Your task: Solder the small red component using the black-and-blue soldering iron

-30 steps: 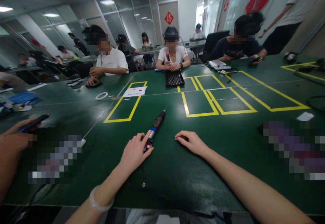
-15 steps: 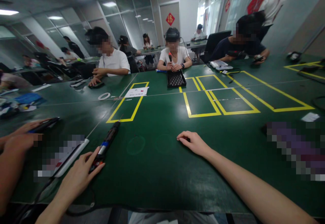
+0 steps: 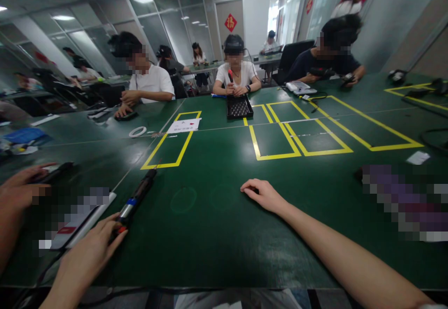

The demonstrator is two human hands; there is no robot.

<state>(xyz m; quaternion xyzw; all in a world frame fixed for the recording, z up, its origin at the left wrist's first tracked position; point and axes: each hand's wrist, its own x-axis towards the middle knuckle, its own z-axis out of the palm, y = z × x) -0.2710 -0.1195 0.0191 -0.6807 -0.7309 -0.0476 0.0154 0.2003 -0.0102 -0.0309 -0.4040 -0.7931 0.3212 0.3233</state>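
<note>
My left hand (image 3: pixel 91 246) is at the near left of the table, its fingers closed round the rear end of an electric screwdriver (image 3: pixel 139 192). The tool is black with a silver and blue band and some orange at the back; its thin bit points away from me, close to a yellow tape line. My palm and fingers hide the tool's rear end. To the right, my right hand (image 3: pixel 264 194) rests on the green tabletop, fingers loosely bent and thumb apart from them, holding nothing.
A white-edged power strip or case (image 3: pixel 93 218), partly blurred out, lies left of my left hand. Another person's hand (image 3: pixel 30 178) holds a dark tool farther left. Yellow tape rectangles (image 3: pixel 276 156) mark the table ahead. Opposite, a person holds a screwdriver over a black tray (image 3: pixel 240 108).
My left hand has closed further round the screwdriver's rear end, and the tool has shifted slightly left. My right hand stays in place. The whole view has turned a little.
</note>
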